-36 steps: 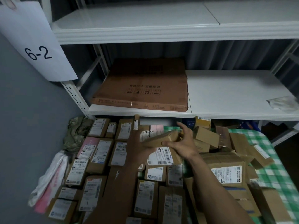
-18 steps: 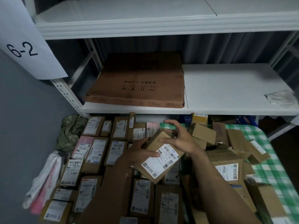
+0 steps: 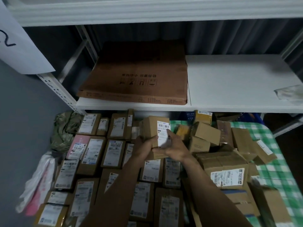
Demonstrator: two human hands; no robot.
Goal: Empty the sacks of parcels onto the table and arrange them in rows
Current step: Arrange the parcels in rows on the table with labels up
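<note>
Above rows of labelled parcels [image 3: 113, 151], brown cardboard box [image 3: 153, 128] with white barcode label, gripped by left hand [image 3: 145, 149] and right hand [image 3: 174, 149]; label print blurred, box underside hidden.

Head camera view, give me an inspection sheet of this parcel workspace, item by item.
Surface: green-and-white checked tablecloth, mostly covered.
Job's things: labelled brown cardboard parcels in rows at left; loose heap of boxes at right; small brown cardboard box with white label held above them.
Clutter: crumpled olive-green sack; white-and-pink plastic bag at left edge.
Grippers: left hand and right hand both grip the small box.
Cables: nothing seen.
Surroundings: white metal shelf carrying large flat brown carton; white paper sign.
</note>
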